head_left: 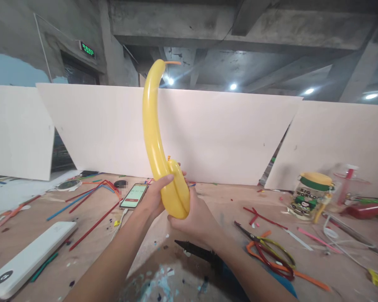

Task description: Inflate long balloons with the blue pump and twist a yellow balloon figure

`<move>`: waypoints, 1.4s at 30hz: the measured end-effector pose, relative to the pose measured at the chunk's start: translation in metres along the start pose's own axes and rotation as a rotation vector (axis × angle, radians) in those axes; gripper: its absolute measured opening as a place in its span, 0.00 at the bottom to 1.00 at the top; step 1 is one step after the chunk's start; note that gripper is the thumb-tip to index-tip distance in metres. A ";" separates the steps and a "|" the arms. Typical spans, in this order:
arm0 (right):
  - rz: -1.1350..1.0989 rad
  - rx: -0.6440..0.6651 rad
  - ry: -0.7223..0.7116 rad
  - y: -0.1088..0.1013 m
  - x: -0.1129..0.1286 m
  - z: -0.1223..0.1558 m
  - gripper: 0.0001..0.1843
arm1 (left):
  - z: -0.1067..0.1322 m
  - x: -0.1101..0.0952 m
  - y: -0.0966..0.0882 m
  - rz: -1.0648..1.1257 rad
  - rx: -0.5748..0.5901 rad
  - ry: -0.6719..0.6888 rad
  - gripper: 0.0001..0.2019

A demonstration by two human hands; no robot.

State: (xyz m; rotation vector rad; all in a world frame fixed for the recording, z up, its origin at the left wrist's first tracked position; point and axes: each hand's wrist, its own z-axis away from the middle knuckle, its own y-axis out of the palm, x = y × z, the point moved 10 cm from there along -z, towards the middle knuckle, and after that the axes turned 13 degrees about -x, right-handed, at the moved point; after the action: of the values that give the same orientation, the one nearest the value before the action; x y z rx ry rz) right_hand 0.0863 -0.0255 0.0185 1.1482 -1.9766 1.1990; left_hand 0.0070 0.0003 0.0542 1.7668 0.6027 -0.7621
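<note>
A long yellow modelling balloon [151, 126] stands up in front of me, bent back on itself at its lower end. Its knotted end [169, 158] lies beside the longer part, and a thin uninflated orange tip sticks out at the top. My left hand [156, 195] grips the folded part from the left, thumb laid across it. From the right, my right hand [197, 216] is wrapped round the bottom of the fold. Some fingertips show behind the balloon; the other fingers are hidden.
Scissors [266, 247] lie at the right, near a clear jar [310, 197] with a yellow lid. A phone [134, 196] and a white power bank [31, 256] lie at the left among loose balloon strips. A black-tipped tool [195, 250] lies below my right hand. White boards [208, 138] stand behind.
</note>
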 end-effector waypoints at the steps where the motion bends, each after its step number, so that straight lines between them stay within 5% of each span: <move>1: 0.012 0.018 -0.010 0.000 0.000 0.000 0.36 | 0.000 -0.001 0.000 -0.021 -0.007 0.014 0.18; 3: 0.041 0.037 -0.038 -0.002 0.000 -0.002 0.42 | -0.002 -0.007 -0.003 -0.164 -0.046 0.095 0.16; 6: 0.028 -0.033 -0.016 -0.019 0.000 -0.010 0.46 | -0.002 -0.026 -0.008 -0.660 -0.180 0.356 0.15; 9: -0.211 -0.115 0.059 -0.040 0.004 -0.017 0.33 | 0.008 -0.044 0.000 -1.235 -0.316 0.700 0.21; 12: -0.467 -0.096 0.156 -0.042 0.003 -0.021 0.23 | 0.018 -0.036 0.019 -1.641 -0.327 0.921 0.24; 17: -0.641 -0.169 0.313 -0.038 -0.018 -0.024 0.20 | 0.028 -0.017 0.039 -1.834 -0.286 1.020 0.23; 22: -0.669 -0.227 0.311 -0.041 -0.025 -0.026 0.16 | 0.029 -0.016 0.043 -1.896 -0.281 1.013 0.22; 29: -0.564 -0.137 0.142 -0.053 -0.004 -0.026 0.11 | 0.027 -0.017 0.040 -1.868 -0.151 0.787 0.20; 33: -0.423 -0.040 0.066 -0.057 0.012 -0.019 0.10 | 0.031 -0.015 0.041 -1.580 0.049 0.526 0.18; 38: -0.169 0.087 -0.100 -0.054 0.029 -0.013 0.06 | 0.038 0.012 0.046 -1.119 0.450 0.064 0.13; 42: -0.151 0.189 -0.207 -0.050 0.034 -0.010 0.05 | 0.044 0.056 0.020 -0.803 0.497 -0.484 0.13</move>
State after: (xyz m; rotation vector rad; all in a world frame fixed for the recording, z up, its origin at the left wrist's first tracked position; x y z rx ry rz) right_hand 0.1139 -0.0412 0.0714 1.5434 -1.9131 1.2505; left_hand 0.0495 -0.0459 0.0147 1.6459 0.8379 -1.9655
